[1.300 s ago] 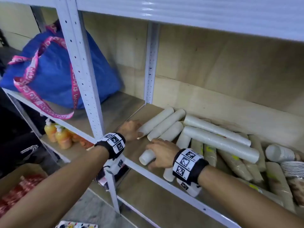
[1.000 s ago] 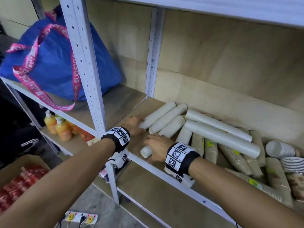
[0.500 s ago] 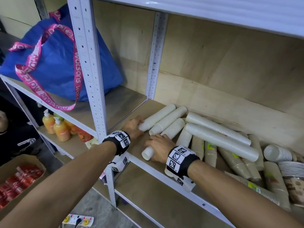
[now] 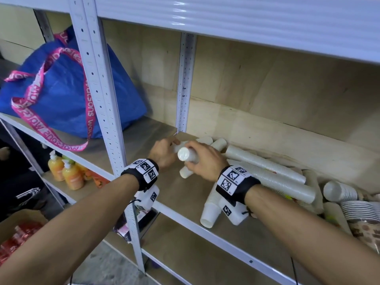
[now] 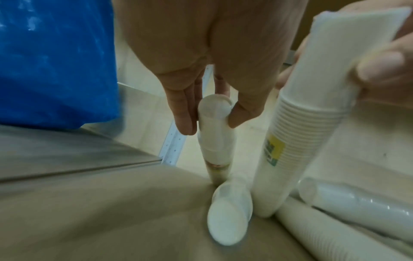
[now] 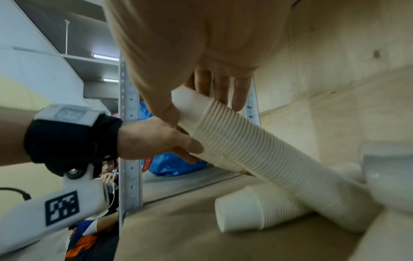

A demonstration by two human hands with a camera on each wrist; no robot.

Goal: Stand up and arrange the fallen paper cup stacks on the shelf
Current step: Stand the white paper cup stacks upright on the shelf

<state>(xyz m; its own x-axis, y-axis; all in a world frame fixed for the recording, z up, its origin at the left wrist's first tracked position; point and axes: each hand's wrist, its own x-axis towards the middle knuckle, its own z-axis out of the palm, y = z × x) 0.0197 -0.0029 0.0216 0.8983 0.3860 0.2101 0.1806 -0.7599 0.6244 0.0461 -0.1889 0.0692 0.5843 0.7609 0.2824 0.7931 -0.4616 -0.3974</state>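
Several white paper cup stacks lie on the wooden shelf (image 4: 181, 194). My left hand (image 4: 166, 151) pinches the top end of one slim stack (image 5: 215, 141), which stands nearly upright with its foot on the board near the rear post. To its right, my right hand (image 4: 201, 161) grips the upper end of a second ribbed stack (image 6: 257, 150), tilted with its lower end down among the others. In the left wrist view this second stack (image 5: 308, 123) carries a yellow label. A short stack (image 6: 252, 213) lies flat under it.
Long wrapped cup stacks (image 4: 267, 167) and brown cups and plates (image 4: 357, 208) crowd the right of the shelf. One stack (image 4: 209, 210) lies at the front edge. A blue bag (image 4: 61, 89) fills the left bay beyond the white upright (image 4: 98, 89). Bottles (image 4: 67, 173) stand below.
Both hands have raised the near ends of their stacks off the board, from lying flat to steeply tilted or upright. The hands have come closer together.
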